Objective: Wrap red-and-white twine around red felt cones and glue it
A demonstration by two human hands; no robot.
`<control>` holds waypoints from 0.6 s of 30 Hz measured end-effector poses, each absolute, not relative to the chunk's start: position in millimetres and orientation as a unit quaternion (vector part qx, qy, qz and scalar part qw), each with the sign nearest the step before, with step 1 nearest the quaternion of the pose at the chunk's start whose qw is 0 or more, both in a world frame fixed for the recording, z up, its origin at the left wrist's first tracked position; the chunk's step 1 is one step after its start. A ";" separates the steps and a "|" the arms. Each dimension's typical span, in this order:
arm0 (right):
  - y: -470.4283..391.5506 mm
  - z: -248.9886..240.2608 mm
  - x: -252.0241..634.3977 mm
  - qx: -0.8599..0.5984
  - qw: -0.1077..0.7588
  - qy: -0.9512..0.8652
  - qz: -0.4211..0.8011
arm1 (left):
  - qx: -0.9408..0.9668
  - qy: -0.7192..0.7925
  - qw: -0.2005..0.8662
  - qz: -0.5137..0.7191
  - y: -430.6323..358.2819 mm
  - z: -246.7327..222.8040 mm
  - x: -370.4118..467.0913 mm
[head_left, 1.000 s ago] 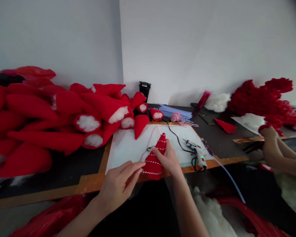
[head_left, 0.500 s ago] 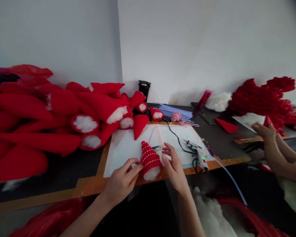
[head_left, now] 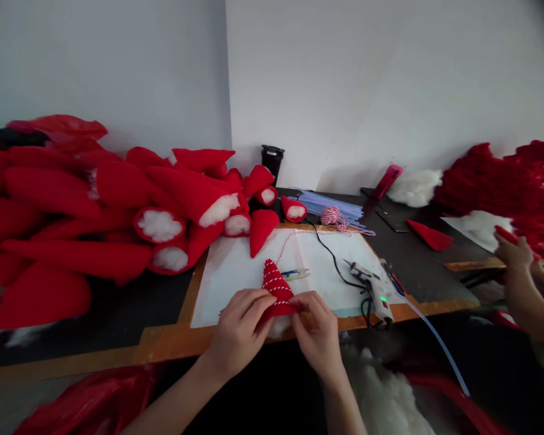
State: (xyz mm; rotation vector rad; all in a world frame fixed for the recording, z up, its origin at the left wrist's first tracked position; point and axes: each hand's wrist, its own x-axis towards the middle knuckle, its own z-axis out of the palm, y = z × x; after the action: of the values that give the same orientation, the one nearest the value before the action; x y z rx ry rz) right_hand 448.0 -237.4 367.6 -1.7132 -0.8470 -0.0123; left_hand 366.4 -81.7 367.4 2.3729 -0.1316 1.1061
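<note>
I see my left hand (head_left: 240, 323) and my right hand (head_left: 317, 329) close together at the near edge of the white board (head_left: 236, 272) on the desk (head_left: 118, 314), and both are closed on the lower part of a small red cone (head_left: 276, 289) wound with red-and-white string. The cone stands with its tip pointing away from me, and the fingers of both hands pinch its base from the two sides. A length of the same string (head_left: 284, 244) runs from the cone tip across the board to a small spool (head_left: 332, 216) farther back. Just behind the cone lies a small pair of snips (head_left: 295, 273). To the right of my right hand rests a glue gun (head_left: 377, 293) with a green light, its black cable (head_left: 330, 257) crossing the board. On the left of the desk a big pile of stuffed red cones (head_left: 95, 211) is lying. At the far right edge, another person's hand (head_left: 514, 254) touches red material.
</note>
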 end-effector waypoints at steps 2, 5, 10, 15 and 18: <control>-242.3 371.6 447.9 -0.735 0.563 -0.378 0.004 | 0.871 -0.050 0.251 0.420 -81.9 365.3 366.0; -267.7 378.5 460.7 -0.772 0.518 -0.364 -0.052 | 0.864 -0.058 0.245 0.435 -81.4 363.0 364.3; -331.2 366.6 519.8 -0.929 0.249 -0.081 -0.261 | 0.854 -0.080 0.264 0.440 -82.6 359.8 362.9; -354.9 341.6 552.4 -0.964 0.211 -0.068 -0.147 | 0.849 -0.055 0.274 0.448 -87.6 355.7 361.3; -356.4 336.1 546.3 -0.930 0.317 -0.063 -0.177 | 0.845 -0.052 0.289 0.448 -88.9 355.9 360.1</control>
State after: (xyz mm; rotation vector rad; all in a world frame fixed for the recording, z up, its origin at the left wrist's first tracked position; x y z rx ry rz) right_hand 546.3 -356.4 336.1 -2.4472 -0.1658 -0.4667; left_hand 360.1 -88.9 355.9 2.2553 -0.1401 1.1949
